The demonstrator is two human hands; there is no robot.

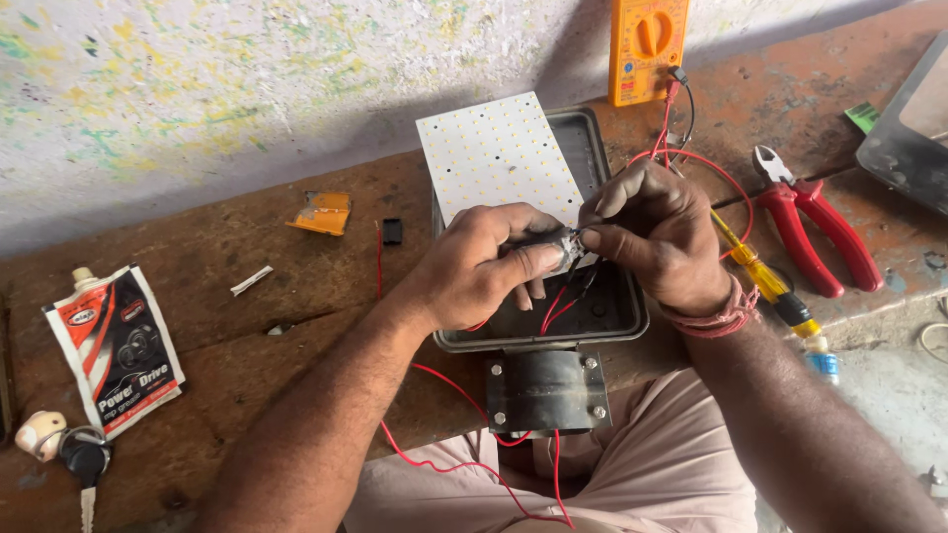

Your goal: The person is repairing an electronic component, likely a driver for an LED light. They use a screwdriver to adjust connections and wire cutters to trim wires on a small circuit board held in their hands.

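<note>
Over an open lamp housing (612, 321) on a workbench (247, 296), the left hand (474, 266) grips a small grey part (555, 247) while the right hand (652, 237) pinches its wires, work best done with steady, close fingertips.

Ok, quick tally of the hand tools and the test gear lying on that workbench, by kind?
Red-handled cutting pliers: 1
Yellow-handled screwdriver: 1
Orange handheld multimeter: 1
Total: 3
Both the left hand and the right hand pinch a small grey part with wires over the dark metal lamp housing.
</note>
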